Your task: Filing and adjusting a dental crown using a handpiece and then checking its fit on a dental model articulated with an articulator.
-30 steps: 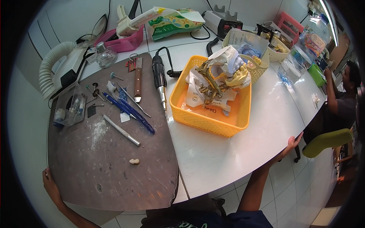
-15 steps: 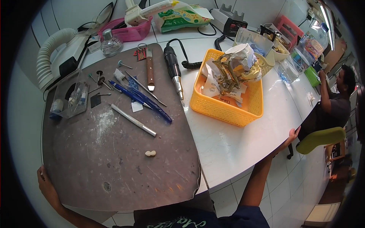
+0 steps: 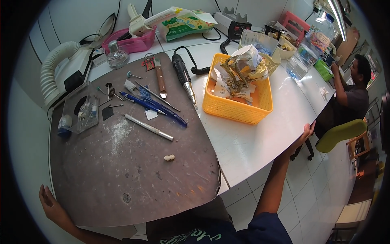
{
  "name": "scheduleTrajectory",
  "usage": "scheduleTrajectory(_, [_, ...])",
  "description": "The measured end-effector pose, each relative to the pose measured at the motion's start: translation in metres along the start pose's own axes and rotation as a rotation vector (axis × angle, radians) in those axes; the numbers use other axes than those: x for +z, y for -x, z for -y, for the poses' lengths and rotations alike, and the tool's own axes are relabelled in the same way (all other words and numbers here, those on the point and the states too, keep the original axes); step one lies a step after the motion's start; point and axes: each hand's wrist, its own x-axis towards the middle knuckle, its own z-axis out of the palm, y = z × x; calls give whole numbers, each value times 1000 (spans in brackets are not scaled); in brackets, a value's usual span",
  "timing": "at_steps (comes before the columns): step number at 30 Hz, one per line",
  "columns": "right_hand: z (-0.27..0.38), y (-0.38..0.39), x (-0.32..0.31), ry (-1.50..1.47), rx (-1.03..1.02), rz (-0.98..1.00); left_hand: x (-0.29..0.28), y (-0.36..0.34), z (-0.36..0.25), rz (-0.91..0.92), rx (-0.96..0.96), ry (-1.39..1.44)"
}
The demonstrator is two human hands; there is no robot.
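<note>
At the brown work board's [image 3: 93, 175] near left edge is my left hand [image 3: 52, 206], fingers stretched out and nothing in them. My right hand [image 3: 302, 138] rests against the front edge of the white table [image 3: 252, 150], far to the right, fingers extended and also holding nothing. On the board, between my arms, lies a small cream-coloured piece with two rounded lobes, like joined teeth [image 3: 169, 157]. Behind it are a silver metal handle [image 3: 149, 127], a blue pen-like tool [image 3: 140, 101], a thin metal probe [image 3: 158, 96] and a wooden-handled knife [image 3: 161, 79].
A black handpiece [image 3: 185, 79] with a coiled cord lies beside the board. Right of it stands a yellow basket [image 3: 235, 112] of crumpled waste. A clear box [image 3: 81, 110], glass burner [image 3: 117, 57] and white hose [image 3: 53, 73] are at left. A person [image 3: 353, 85] sits at far right.
The view has turned slightly, so the table and its things sit a little differently in the picture. My left hand's fingers have come slightly away from the board's edge. The board's items have not moved.
</note>
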Motion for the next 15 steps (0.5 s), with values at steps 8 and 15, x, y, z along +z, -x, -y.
scheduleTrajectory(8, [-7, -5, -7, 99, -63, -36, -3, 9, -17, -138, -111, 24])
scheduleTrajectory(15, [-11, -6, -10, 132, -99, -33, -5, 5, 5, -95, -96, 78])
